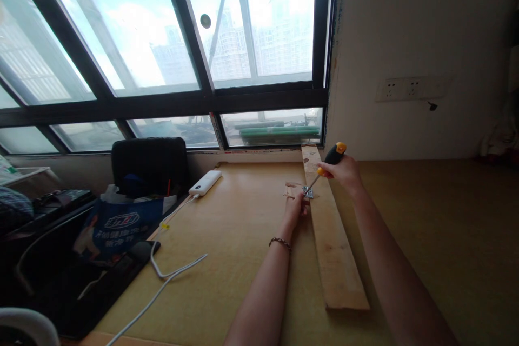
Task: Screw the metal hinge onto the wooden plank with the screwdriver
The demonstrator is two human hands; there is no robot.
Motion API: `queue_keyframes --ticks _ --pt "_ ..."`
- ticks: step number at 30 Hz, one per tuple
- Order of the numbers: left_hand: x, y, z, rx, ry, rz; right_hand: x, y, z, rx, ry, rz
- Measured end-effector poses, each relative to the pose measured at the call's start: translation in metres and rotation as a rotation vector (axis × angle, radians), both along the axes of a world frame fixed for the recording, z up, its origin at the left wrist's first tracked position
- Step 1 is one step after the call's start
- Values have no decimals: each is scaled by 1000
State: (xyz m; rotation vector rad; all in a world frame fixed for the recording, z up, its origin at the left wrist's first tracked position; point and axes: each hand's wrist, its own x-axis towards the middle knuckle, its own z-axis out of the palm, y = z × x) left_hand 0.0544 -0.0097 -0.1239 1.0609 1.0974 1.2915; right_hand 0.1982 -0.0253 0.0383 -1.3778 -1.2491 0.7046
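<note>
My right hand (344,171) is closed round the black and yellow handle of a screwdriver (333,155). Its shaft slants down to the left, and the tip meets a small metal hinge (308,192). That hinge lies where a short wooden piece (292,188) adjoins the left edge of a long wooden board (338,248). With fingers curled, my left hand (295,206) grips the short wooden piece beside the hinge, close to the screwdriver tip. Whether a screw sits under the tip is too small to tell.
The board lies on a wooden table (243,243), its far end by the window frame. To the left are a white power bank (205,183) with a white cable (162,286), a black chair (149,165) and a blue bag (121,224). Sockets (413,88) are on the right wall.
</note>
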Motion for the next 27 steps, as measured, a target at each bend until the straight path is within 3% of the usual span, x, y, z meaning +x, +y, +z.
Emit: queue_keyframes --ticks 9,24,27 --pt "0 0 2 -55 -74 -27 7 7 -4 80 70 -98" --pt "0 -1 3 -67 -143 -46 5 14 -14 73 10 -49" --pt "0 0 2 -62 -155 -43 4 13 -13 48 30 27"
